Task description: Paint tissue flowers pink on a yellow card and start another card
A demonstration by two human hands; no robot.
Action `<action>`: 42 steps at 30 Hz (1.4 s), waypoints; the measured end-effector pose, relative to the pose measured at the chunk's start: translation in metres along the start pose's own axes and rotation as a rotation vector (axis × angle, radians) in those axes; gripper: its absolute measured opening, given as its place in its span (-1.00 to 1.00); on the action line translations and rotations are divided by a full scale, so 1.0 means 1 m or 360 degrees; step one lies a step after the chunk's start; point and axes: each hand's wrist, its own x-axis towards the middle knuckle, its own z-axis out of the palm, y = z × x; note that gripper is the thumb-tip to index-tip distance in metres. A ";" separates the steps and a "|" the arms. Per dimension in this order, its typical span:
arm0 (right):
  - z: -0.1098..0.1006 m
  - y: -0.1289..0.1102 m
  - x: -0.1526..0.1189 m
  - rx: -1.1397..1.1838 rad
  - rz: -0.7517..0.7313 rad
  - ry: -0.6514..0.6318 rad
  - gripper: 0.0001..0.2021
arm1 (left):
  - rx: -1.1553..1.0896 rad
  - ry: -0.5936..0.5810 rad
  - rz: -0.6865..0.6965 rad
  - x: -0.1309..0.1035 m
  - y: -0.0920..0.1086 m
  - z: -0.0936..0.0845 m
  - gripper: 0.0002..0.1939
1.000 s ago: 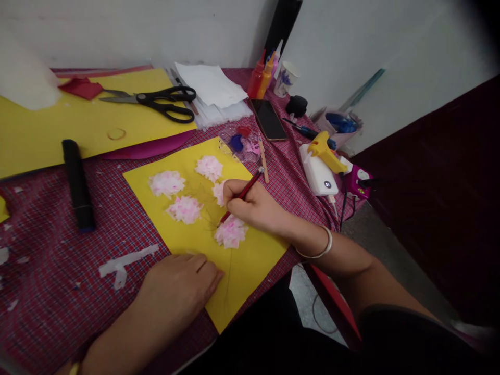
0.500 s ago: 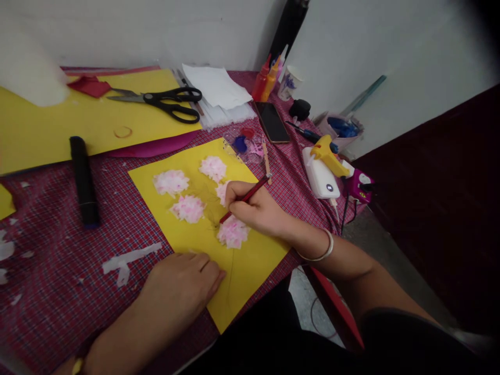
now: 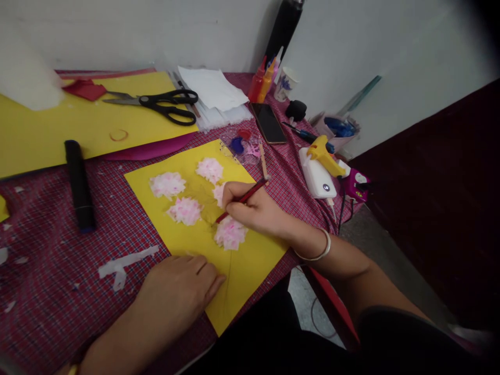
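My right hand (image 3: pixel 250 205) is closed around a dark red pencil (image 3: pixel 247 196). The pencil slants down to the left, its tip at the yellow paper (image 3: pixel 258 265) just above the lowest pink-and-white tissue flower (image 3: pixel 230 233). Several such flowers are on this sheet, one partly hidden behind my fingers. Thin pencil lines run between them, and one long line goes down from the lowest flower. My left hand (image 3: pixel 183 281) lies palm down over the sheet's lower left edge, fingers stretched out and holding nothing.
Black scissors (image 3: pixel 164 104) lie on a larger yellow sheet (image 3: pixel 58 130) behind. A black marker (image 3: pixel 80 187) and a white paper strip (image 3: pixel 127 263) are at left. White papers (image 3: pixel 213 88), a phone (image 3: pixel 269 124), paint bottles (image 3: pixel 261 80), and a yellow glue gun (image 3: pixel 326 156) on a white power bank (image 3: pixel 314 174) stand beyond.
The whole view has shifted slightly left. My right hand still grips the pencil at nearly the same spot, and my left hand stays on the sheet's edge.
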 end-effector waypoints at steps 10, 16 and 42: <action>-0.028 -0.001 -0.037 0.0443 -0.0035 0.0599 -0.83 | 0.0073 -0.0090 -0.0083 0.000 0.003 -0.009 -0.58; -0.021 0.021 -0.047 0.0419 0.0122 0.0633 -0.96 | 0.0104 -0.0272 -0.0187 0.000 0.004 -0.012 -0.59; -0.014 0.038 -0.036 0.0455 0.0258 0.0549 -0.94 | 0.0217 -0.0240 -0.0110 -0.002 0.000 -0.010 -0.57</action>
